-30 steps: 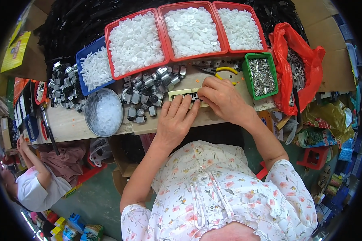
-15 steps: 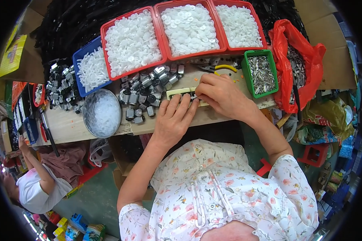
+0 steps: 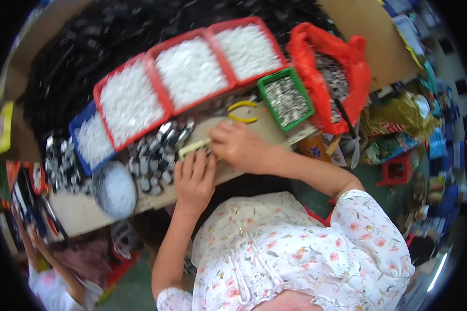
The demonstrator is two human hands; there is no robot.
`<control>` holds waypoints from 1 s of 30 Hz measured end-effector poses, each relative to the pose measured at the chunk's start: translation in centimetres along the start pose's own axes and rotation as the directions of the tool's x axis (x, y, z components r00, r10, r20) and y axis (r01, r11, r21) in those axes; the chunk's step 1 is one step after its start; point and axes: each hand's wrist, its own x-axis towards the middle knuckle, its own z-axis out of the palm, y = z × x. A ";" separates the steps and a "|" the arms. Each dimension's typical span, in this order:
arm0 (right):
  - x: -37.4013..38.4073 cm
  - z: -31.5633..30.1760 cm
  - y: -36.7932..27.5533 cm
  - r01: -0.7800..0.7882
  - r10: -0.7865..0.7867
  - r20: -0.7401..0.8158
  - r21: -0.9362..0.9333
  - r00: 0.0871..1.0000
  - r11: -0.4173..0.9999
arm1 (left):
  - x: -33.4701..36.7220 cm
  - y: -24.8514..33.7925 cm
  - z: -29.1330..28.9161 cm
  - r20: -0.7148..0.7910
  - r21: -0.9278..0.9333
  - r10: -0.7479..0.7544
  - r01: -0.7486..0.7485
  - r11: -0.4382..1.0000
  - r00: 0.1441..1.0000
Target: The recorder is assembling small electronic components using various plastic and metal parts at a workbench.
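A long, narrow, pale yellow plastic housing (image 3: pixel 192 147) lies at the near edge of the wooden workbench (image 3: pixel 70 210). My left hand (image 3: pixel 194 179) holds it from the near side, fingers laid over its edge. At its right end my right hand (image 3: pixel 241 147) is closed in a pinch, fingertips pressed together. Whatever small part sits between those fingertips is hidden and blurred. Just left of the housing is a pile of small silver and black motors (image 3: pixel 153 158). Pliers with yellow handles (image 3: pixel 243 118) lie beyond my right hand.
Red trays (image 3: pixel 166 101) of white plastic pieces line the back, beside a blue tray (image 3: pixel 85 147). A metal bowl (image 3: pixel 132 181) stands left. A green bin (image 3: pixel 286 124) of metal pins and a red bag (image 3: pixel 301 57) stand right. A co-worker's arm (image 3: pixel 52 259) shows at far left.
The view has turned and blurred, so the bench now slants up to the right. Both my hands stay at the housing, the right one still pinched at its right end.
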 end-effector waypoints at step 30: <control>-17.5 -12.0 32.5 -0.628 0.680 -0.237 0.264 0.694 0.733 | 1.1 -7.5 -9.7 -0.126 -0.090 -0.356 0.347 0.934 0.926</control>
